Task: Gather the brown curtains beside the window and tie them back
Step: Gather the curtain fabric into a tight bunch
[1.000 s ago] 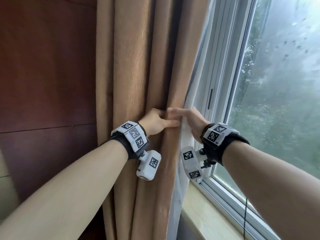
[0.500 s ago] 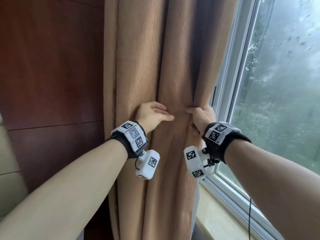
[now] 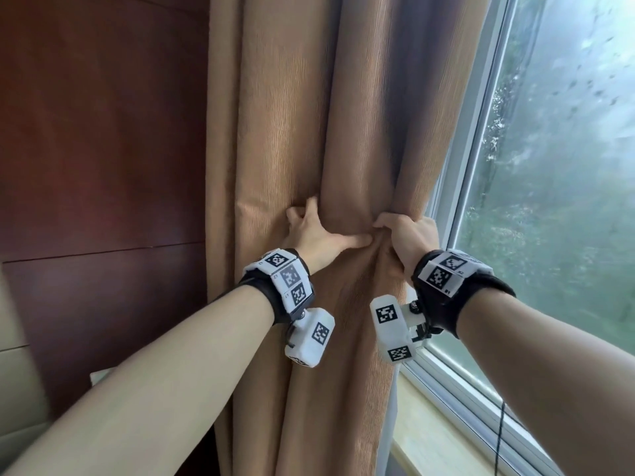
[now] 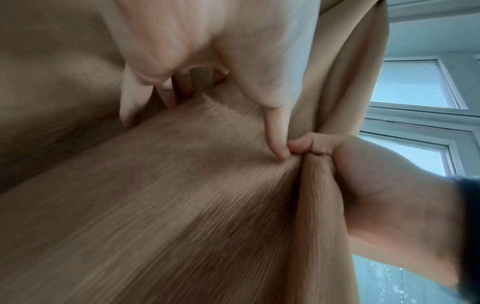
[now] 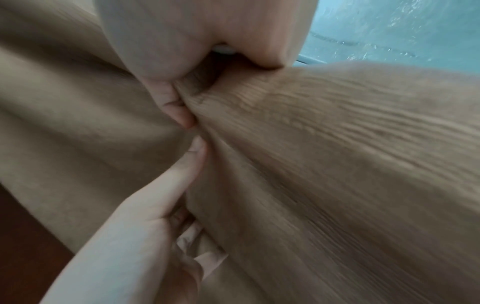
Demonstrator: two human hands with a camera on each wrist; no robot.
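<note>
Together, the left hand and right hand, thumbs touching, each clutch folds of the one brown curtain bunched between them.

A dark reddish-brown wooden wall panel stood on the left. A pale beige stone sill ran below the white window frame, whose rain-spotted glass pane showed blurred greenery.

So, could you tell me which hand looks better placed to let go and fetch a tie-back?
Probably the left. The right hand grips the bunched window-side folds of the curtain, so it anchors the bundle. The left hand holds only a fold beside the wall.
</note>
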